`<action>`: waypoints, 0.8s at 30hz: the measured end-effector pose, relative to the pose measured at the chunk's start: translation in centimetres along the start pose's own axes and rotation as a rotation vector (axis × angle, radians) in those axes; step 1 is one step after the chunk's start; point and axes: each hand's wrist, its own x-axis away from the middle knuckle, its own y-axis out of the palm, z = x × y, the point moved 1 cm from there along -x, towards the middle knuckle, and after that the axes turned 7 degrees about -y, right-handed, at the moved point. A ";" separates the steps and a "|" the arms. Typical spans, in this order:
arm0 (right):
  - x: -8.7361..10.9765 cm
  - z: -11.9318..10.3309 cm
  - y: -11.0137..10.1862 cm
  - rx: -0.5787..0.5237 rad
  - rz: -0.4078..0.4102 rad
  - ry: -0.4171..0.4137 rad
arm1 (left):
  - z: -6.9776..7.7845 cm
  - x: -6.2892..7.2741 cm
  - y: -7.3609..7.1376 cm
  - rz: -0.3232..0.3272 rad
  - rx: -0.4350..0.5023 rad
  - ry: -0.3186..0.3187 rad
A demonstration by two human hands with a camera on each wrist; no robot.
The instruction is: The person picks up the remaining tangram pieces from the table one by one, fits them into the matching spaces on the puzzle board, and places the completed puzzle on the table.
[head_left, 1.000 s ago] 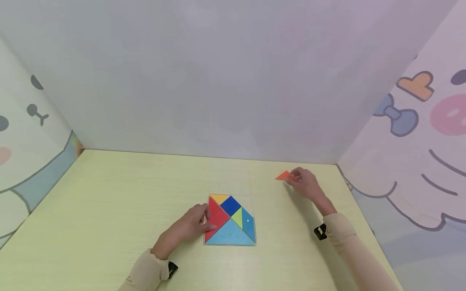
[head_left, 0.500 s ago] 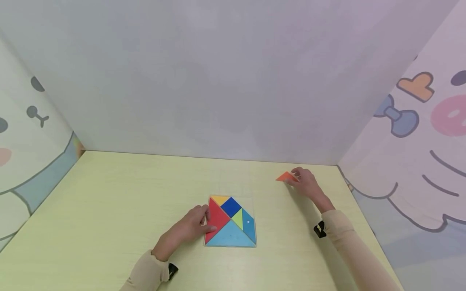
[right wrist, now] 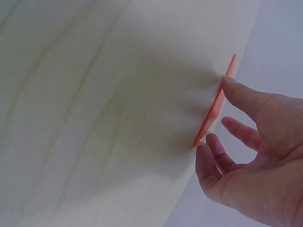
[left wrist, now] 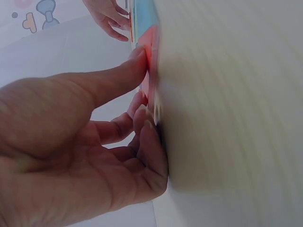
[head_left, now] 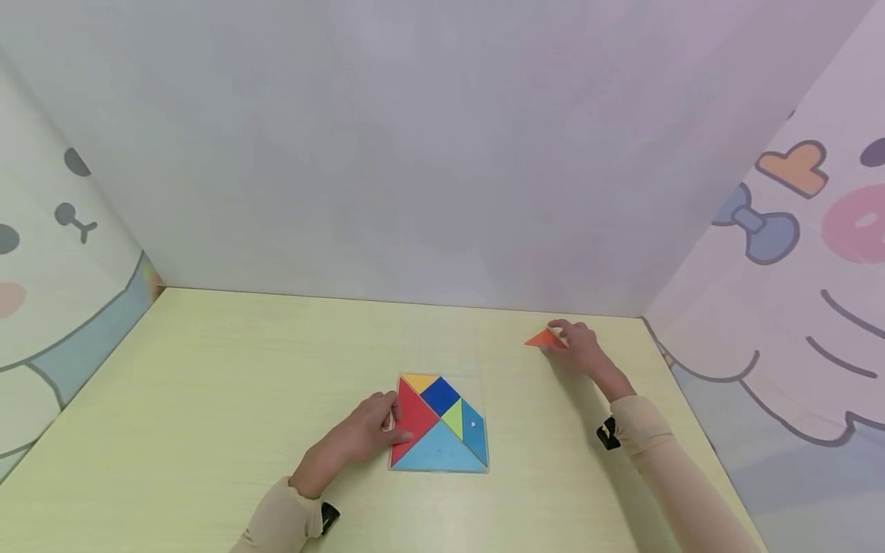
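Note:
A tangram tray point(head_left: 439, 471) lies on the table with colored flat pieces fitted in it. Among them are a large red triangle point(head_left: 417, 415), a large light blue triangle point(head_left: 440, 449) and a dark blue square point(head_left: 440, 397). My left hand point(head_left: 371, 425) grips the tray's left edge, thumb on the red triangle and the other fingers curled at the side. Farther off to the right, my right hand point(head_left: 582, 347) holds an orange triangle point(head_left: 542, 337) between thumb and fingertips. In the right wrist view this triangle point(right wrist: 215, 105) is tilted nearly edge-on, close over the table.
Pale wood-grain table point(head_left: 228, 384) surrounds the tray. A plain grey wall point(head_left: 415, 153) rises behind its far edge. Panels with cartoon drawings stand at the left point(head_left: 41, 307) and right point(head_left: 781, 322). A yellow triangle point(head_left: 419, 382) sits at the tray's far left corner.
The orange triangle has turned slightly in my right hand, showing more of its face. The right fingers have shifted a little on it. My left hand stays at the tray.

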 end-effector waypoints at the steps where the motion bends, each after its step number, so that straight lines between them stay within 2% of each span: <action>1: 0.0 0.1 0.1 -0.007 0.005 -0.016 | 0.0 0.0 0.0 0.001 -0.001 0.001; 5: -0.1 1.3 0.3 -0.005 0.051 -0.125 | 0.0 0.0 0.0 0.004 -0.005 0.013; 8: 0.1 1.4 0.2 -0.001 0.054 -0.160 | -0.1 0.0 0.0 0.004 -0.006 0.021; 12: 0.2 0.3 -0.2 -0.027 0.027 -0.115 | -0.1 0.0 0.0 0.002 -0.004 0.015; 16: 0.2 -0.5 -0.2 -0.005 0.009 -0.080 | -0.1 0.0 0.1 -0.002 0.000 -0.001; 24: 0.1 -0.3 -0.2 -0.010 0.002 -0.040 | -0.1 -0.1 0.1 0.002 -0.004 -0.008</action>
